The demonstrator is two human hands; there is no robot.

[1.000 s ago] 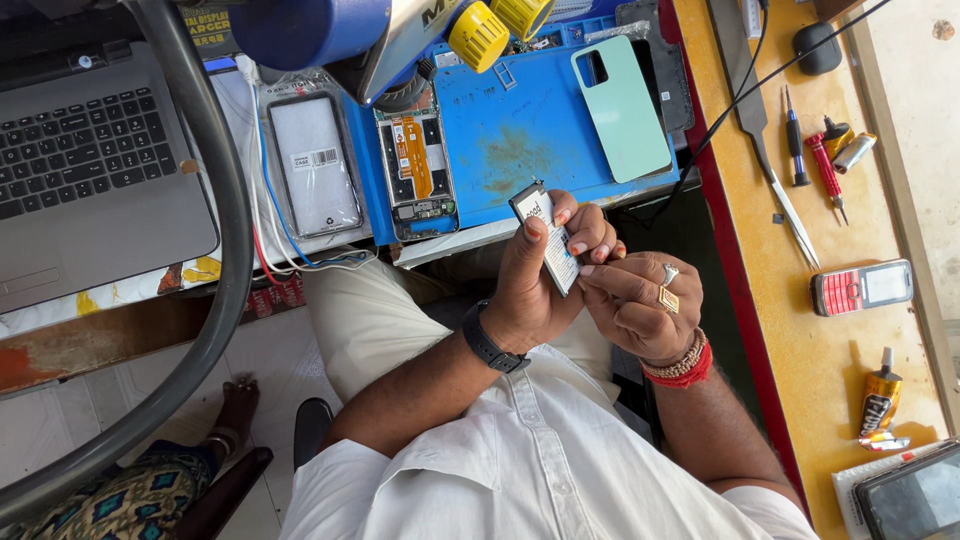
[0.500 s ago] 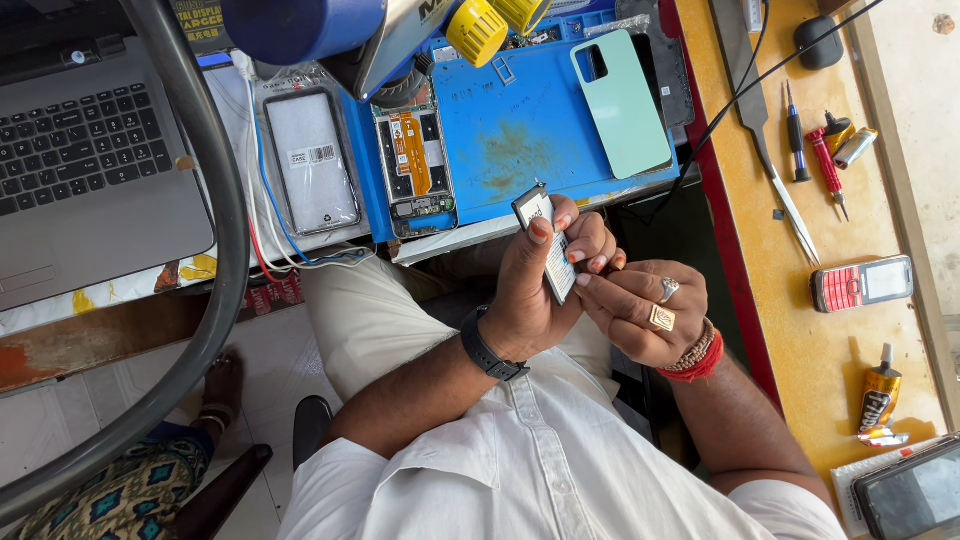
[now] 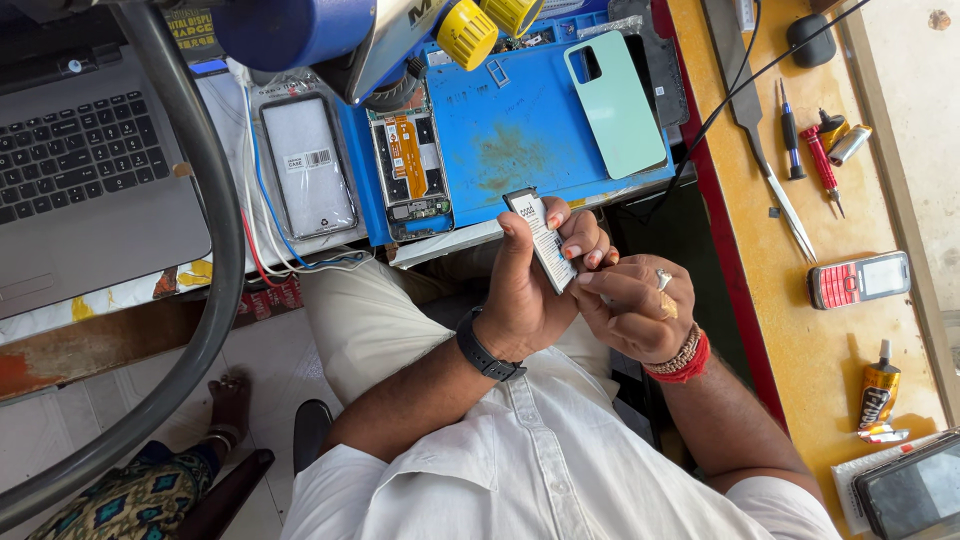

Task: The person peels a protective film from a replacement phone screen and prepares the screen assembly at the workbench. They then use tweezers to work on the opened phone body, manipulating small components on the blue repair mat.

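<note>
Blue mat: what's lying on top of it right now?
On the blue mat lie an opened phone showing its insides and a mint-green back cover. The yellow-knobbed equipment overhangs its top edge, hiding whatever lies beneath.

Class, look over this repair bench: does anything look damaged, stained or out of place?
The blue work mat carries a brownish stain at its middle. A phone lies opened with its back off, insides showing; its green back cover rests apart on the mat.

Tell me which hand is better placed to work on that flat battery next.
Probably the right hand: its fingers touch the lower edge of the battery and look free to pick at it. The left hand is wrapped around the battery, steadying it.
</note>
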